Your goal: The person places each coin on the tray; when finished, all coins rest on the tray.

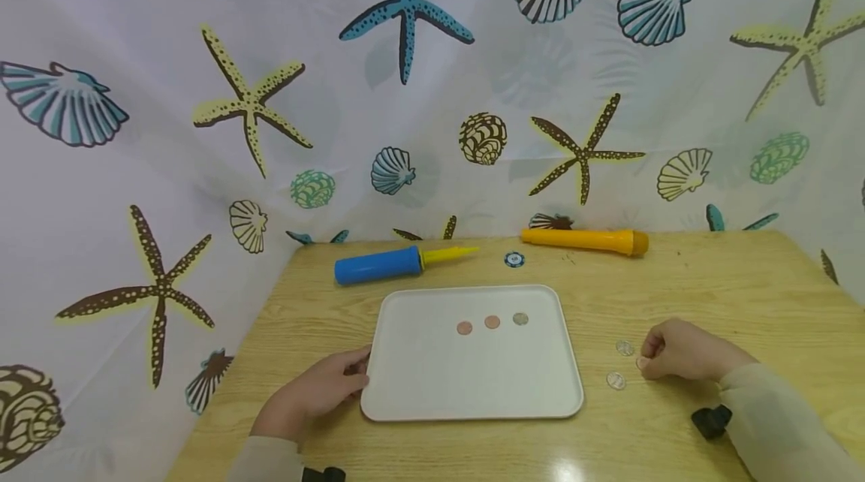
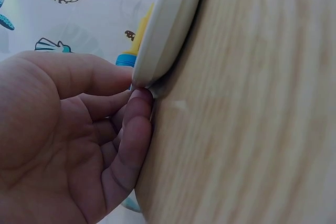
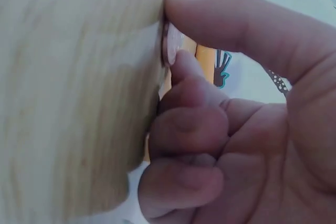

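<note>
A white tray (image 1: pixel 473 381) lies on the table, bearing two copper coins (image 1: pixel 464 328) and a silver coin (image 1: pixel 519 319) in a loose row. My left hand (image 1: pixel 317 390) holds its left edge; in the left wrist view the thumb meets the rim (image 2: pixel 163 35) while the fingertips tuck below. Right of the tray, my right hand (image 1: pixel 685 350) pinches a copper-tinted coin (image 3: pixel 172 44) between thumb and index finger, close against the tabletop. Two silver coins, one farther back (image 1: pixel 625 347) and one nearer me (image 1: pixel 616 381), lie just left of that hand.
Behind the tray lie a blue hand pump (image 1: pixel 378 266) with a yellow nozzle, a blue-and-white poker chip (image 1: pixel 514 260) and an orange toy microphone (image 1: pixel 581 241). A curtain (image 1: pixel 419 122) printed with shells and starfish hangs along the table's back and sides.
</note>
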`<state>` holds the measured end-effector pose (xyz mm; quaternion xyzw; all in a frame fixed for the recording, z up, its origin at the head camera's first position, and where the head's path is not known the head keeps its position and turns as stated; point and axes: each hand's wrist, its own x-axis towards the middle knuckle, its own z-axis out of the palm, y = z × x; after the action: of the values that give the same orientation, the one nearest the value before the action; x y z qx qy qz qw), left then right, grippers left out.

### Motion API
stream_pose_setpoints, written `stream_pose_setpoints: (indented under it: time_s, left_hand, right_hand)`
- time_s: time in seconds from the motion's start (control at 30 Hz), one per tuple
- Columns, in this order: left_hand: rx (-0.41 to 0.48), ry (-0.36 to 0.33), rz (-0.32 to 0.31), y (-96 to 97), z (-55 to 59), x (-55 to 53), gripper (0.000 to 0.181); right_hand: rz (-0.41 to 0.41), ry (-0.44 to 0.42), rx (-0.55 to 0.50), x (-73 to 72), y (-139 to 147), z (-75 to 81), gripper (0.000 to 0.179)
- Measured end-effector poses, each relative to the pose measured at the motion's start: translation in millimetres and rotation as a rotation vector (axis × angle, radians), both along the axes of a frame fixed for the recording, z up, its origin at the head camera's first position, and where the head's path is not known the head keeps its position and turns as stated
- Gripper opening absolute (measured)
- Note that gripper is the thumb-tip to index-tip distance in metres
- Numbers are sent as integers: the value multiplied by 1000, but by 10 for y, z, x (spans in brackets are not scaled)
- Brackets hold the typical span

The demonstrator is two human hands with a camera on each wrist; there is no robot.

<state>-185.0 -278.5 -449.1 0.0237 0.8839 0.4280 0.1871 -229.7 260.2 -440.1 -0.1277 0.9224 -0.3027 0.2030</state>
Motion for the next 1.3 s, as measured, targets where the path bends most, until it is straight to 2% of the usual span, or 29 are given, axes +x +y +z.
stream_pose_setpoints:
  time_s: [0.23, 0.43, 0.6, 0.73, 0.87, 1.0, 1.1, 1.3]
  left_hand:
    - [-3, -16, 11, -39, -20, 21, 57]
    - [9, -14, 5, -72, -46, 27, 56]
    - [16, -13, -7, -98, -59, 44, 58]
    - [-1, -1, -11, -112, -68, 53, 59]
    - [-2, -8, -2, -109, -62, 51, 57]
    - [14, -23, -7, -87, -51, 34, 56]
    - [21, -10, -28, -78, -51, 16, 55]
    - [10, 15, -57, -102, -35, 2, 55]
  right_hand:
    - [-5, 15, -51, -9, -17, -29, 21]
    - [32, 21, -112, -13, 8, -46, 20]
    - [44, -69, -205, -74, -9, -78, 26]
    - [-33, -161, -318, -164, -137, -66, 39]
    - [-98, -200, -445, -255, -418, 31, 49]
    - [-70, -226, -516, -311, -829, 131, 43]
    - [-45, -243, -508, -325, -1183, 170, 34]
    - [-23, -236, -427, -275, -1843, 193, 21]
